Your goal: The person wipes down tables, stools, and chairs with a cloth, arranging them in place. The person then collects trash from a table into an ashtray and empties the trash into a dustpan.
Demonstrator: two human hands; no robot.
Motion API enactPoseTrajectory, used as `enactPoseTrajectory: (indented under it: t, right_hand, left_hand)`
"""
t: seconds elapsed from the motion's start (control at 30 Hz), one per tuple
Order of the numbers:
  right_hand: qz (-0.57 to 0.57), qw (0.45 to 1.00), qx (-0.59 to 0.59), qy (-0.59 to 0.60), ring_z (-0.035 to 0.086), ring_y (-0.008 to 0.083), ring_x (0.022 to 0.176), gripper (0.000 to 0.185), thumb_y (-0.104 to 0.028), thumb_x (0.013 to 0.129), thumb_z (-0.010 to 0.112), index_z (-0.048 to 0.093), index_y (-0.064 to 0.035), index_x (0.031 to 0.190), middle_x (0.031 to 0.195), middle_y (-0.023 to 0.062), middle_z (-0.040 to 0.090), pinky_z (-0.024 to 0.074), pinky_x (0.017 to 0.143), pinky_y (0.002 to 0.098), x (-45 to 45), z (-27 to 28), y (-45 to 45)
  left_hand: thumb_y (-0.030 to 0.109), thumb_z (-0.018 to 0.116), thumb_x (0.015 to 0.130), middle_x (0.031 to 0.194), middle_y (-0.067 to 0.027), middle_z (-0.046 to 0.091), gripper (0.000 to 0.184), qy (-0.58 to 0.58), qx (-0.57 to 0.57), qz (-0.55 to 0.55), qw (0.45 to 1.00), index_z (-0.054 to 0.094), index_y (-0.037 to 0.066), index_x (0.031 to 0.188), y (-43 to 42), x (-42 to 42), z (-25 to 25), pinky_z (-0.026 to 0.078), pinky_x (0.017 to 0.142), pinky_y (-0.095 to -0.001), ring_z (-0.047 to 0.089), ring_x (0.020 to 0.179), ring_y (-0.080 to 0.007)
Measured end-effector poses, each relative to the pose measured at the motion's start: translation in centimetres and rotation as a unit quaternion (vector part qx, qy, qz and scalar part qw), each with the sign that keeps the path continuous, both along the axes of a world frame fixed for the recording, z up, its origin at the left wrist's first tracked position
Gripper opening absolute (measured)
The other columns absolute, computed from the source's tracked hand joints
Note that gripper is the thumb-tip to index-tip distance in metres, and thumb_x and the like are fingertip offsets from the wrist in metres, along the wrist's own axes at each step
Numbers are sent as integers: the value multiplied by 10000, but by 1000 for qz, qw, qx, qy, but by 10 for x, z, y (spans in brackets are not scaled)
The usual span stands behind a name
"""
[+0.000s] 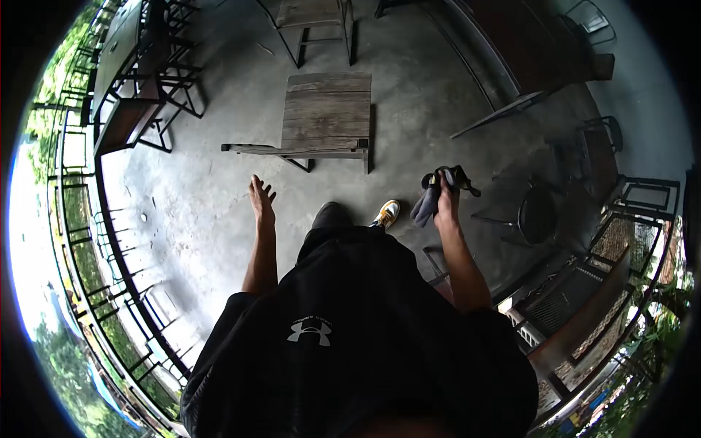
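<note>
My right hand point(446, 206) is closed around a bunched dark grey cloth point(426, 204), held out to the right of my body. A black piece with a loop or strap point(460, 179) shows above the fingers; I cannot tell whether it belongs to the cloth. To the left, my left hand point(263, 201) is held out with fingers apart and nothing in it. Ahead, between the two hands, stands a low wooden chair point(326, 109) with a plank surface and dark metal legs. Neither hand touches it.
Another wooden seat point(310, 12) stands farther ahead. A long dark table point(518, 44) is at the front right, with a round black stool point(537, 212) nearer on the right. Tables and chairs point(128, 120) line the left side by a railing. The floor point(212, 182) is grey concrete.
</note>
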State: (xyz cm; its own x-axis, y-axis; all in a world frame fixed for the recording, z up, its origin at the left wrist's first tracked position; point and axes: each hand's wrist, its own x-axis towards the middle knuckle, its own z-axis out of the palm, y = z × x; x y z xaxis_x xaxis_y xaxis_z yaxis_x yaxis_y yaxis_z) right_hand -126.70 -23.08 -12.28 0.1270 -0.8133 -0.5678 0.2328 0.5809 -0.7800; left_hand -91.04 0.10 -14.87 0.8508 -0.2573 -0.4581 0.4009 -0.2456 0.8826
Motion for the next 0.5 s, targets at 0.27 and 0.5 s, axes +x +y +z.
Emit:
enactPoseTrajectory:
  t: [0.27, 0.5]
  right_hand:
    - [91, 971, -176, 130, 582, 140, 774, 294, -268, 807, 658, 602, -42, 986, 918, 56, 610, 479, 672, 272, 87, 14, -53]
    - [202, 886, -262, 325, 587, 212, 869, 457, -379, 798, 639, 601, 25, 1009, 969, 120, 629, 437, 765, 328, 176, 20, -69]
  left_hand:
    - [537, 412, 873, 1122, -149, 495, 601, -238, 98, 98, 961, 427, 45, 1219, -25, 97, 7, 405, 831, -367, 480, 1037, -271]
    - [479, 412, 884, 941, -155, 608, 533, -342, 273, -1, 899, 572, -2, 1044, -53, 177, 12, 424, 768, -358, 565, 877, -266]
